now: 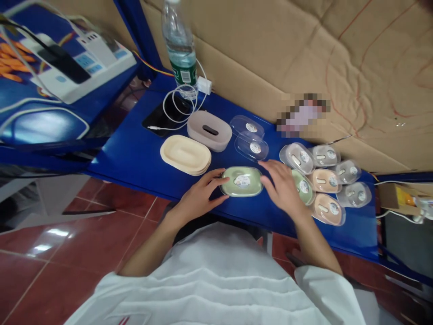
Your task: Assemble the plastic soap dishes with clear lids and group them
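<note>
A green oval soap box [233, 187] with a clear lid and a round printed sticker lies on the blue table in front of me. My left hand [199, 194] grips its left end between thumb and fingers. At the right end, the thumb and fingertips of my right hand [280, 184] close on the rim. Behind it are two clear lids [244, 143] with stickers, partly overlapping. To the left sit a short stack of cream oval trays [185, 153] and a greyish-pink oval box [216, 136] with a dark slot.
Several lidded soap boxes in grey, peach and green [325, 180] are grouped at the right. A water bottle [181, 49], a white cable [174, 108] and a black phone [155, 118] occupy the back left. Cardboard [243, 58] walls the far side. A power strip [88, 67] lies on the neighbouring table.
</note>
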A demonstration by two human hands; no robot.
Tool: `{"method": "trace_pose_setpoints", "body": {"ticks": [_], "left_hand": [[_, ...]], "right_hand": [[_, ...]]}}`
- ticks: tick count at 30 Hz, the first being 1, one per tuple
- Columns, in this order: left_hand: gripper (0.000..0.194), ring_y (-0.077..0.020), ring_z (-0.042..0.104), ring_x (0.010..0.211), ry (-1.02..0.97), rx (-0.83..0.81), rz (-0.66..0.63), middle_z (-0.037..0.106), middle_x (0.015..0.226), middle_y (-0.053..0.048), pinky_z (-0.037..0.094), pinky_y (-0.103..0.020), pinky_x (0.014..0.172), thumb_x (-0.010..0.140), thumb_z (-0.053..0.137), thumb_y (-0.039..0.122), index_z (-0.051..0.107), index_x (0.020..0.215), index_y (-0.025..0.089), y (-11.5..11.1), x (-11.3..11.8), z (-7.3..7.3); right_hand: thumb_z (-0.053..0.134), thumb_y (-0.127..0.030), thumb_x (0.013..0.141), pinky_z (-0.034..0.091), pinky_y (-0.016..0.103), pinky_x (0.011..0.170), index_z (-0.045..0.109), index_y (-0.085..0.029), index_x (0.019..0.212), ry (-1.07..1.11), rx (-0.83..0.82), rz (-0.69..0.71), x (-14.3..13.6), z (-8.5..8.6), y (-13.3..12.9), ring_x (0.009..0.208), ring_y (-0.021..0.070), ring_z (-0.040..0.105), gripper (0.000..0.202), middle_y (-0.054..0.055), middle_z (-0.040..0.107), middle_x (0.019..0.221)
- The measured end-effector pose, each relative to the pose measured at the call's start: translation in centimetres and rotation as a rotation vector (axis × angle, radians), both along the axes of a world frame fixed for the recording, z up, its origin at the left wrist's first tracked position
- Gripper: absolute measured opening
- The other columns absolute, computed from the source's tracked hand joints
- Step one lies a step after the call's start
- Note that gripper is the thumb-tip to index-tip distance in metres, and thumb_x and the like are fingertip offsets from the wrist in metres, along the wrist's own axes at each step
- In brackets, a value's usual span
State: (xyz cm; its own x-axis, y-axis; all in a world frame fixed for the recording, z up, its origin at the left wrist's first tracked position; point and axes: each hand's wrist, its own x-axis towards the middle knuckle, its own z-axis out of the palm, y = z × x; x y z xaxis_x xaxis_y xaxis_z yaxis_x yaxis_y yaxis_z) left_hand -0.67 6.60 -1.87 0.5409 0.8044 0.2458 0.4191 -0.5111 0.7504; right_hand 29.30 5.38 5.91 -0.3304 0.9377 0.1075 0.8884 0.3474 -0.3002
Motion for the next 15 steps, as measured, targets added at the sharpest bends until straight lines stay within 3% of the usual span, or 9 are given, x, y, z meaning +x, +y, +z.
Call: {"method": "trace_pose_setpoints", "body": {"ticks": [3, 6, 8, 12, 15], "left_hand": [[0.043, -0.0267, 0.059, 0.146, -0.004, -0.004, -0.006, 0.056, 0.156, -0.012, 0.055, -0.045, 0.118, 0.102, 0.07, 0.032, 0.058, 0.142, 0.027, 0.0, 0.0, 0.1], [0.044, -0.0265, 0.058, 0.146, -0.013, -0.012, -0.011, 0.055, 0.157, -0.011, 0.055, -0.046, 0.119, 0.102, 0.071, 0.032, 0.057, 0.143, 0.028, 0.0, -0.1, 0.0], [0.045, -0.0262, 0.058, 0.146, -0.017, -0.019, -0.006, 0.055, 0.157, -0.011, 0.055, -0.046, 0.119, 0.101, 0.072, 0.033, 0.057, 0.143, 0.029, 0.0, -0.2, -0.1], [0.047, -0.0262, 0.057, 0.148, -0.008, -0.032, 0.0, 0.055, 0.159, -0.01, 0.055, -0.045, 0.118, 0.102, 0.071, 0.033, 0.056, 0.146, 0.031, 0.0, -0.4, -0.3], [0.048, -0.0268, 0.059, 0.146, 0.003, -0.022, -0.005, 0.055, 0.16, -0.01, 0.058, -0.044, 0.116, 0.102, 0.07, 0.034, 0.055, 0.148, 0.032, -0.1, -0.3, -0.4]], "right_hand": [[0.039, -0.047, 0.114, 0.053, 0.056, 0.11, 0.072, -0.019, 0.135, -0.147, -0.139, -0.067, -0.8, 1.1, 4.8, 0.126, 0.0336, 0.069, 0.048, 0.013, 0.075, 0.133], [0.041, -0.045, 0.114, 0.05, 0.057, 0.116, 0.063, -0.016, 0.148, -0.2, -0.17, -0.068, -2.0, 1.0, 8.0, 0.142, 0.0357, 0.06, 0.05, 0.016, 0.063, 0.153], [0.042, -0.042, 0.114, 0.044, 0.056, 0.123, 0.057, -0.015, 0.154, -0.17, -0.114, -0.059, -2.6, 0.7, 8.4, 0.153, 0.0343, 0.05, 0.051, 0.017, 0.052, 0.164], [0.041, -0.045, 0.114, 0.039, 0.053, 0.128, 0.053, -0.022, 0.159, -0.05, -0.078, 0.058, -3.2, 0.3, 5.1, 0.158, 0.0291, 0.044, 0.052, 0.013, 0.049, 0.168], [0.058, -0.055, 0.107, 0.034, 0.059, 0.131, 0.043, -0.027, 0.165, -0.034, -0.142, 0.217, -3.2, -0.5, 0.6, 0.165, 0.0316, 0.03, 0.066, 0.01, 0.035, 0.176]]}}
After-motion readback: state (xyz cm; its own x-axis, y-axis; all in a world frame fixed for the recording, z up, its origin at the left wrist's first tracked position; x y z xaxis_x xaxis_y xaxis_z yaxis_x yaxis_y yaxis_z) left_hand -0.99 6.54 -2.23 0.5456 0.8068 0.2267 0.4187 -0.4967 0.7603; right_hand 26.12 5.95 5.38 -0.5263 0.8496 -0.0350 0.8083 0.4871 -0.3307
